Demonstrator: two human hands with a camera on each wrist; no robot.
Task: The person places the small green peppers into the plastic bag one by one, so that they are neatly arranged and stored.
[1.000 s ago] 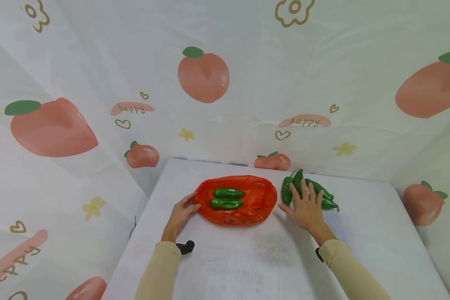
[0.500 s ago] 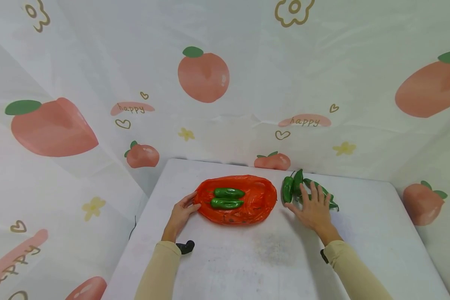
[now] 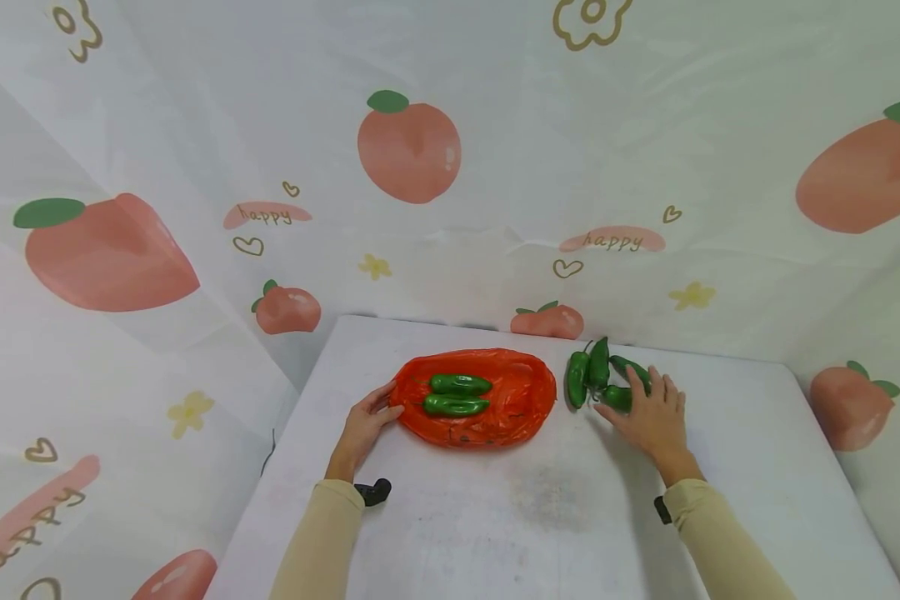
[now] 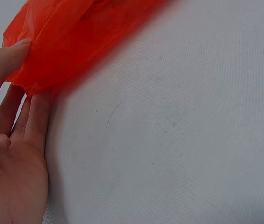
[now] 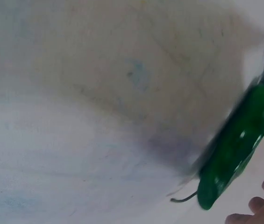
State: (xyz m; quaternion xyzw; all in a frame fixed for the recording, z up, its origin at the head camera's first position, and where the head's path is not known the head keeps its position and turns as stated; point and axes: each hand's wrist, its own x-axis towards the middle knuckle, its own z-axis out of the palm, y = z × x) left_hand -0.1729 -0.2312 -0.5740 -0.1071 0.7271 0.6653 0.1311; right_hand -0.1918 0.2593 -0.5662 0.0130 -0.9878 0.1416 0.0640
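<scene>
Right hand [image 3: 656, 421] shifted right since earlier frame, fingers flat on green peppers [image 3: 598, 379] at table [image 3: 540, 508] far right. Left hand [image 3: 363, 425] relaxed, fingers touching red bag [image 3: 513, 408] edge. Step: picking pepper; next, curl fingers round one.

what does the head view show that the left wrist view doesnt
Only the head view shows the two green peppers lying on the red bag, the loose pile of peppers beside it, the right hand resting on that pile, and the peach-print backdrop. Only the left wrist view shows the left hand's thumb pressing the bag's crumpled edge from close up. Both share the left hand, the bag and the white table.
</scene>
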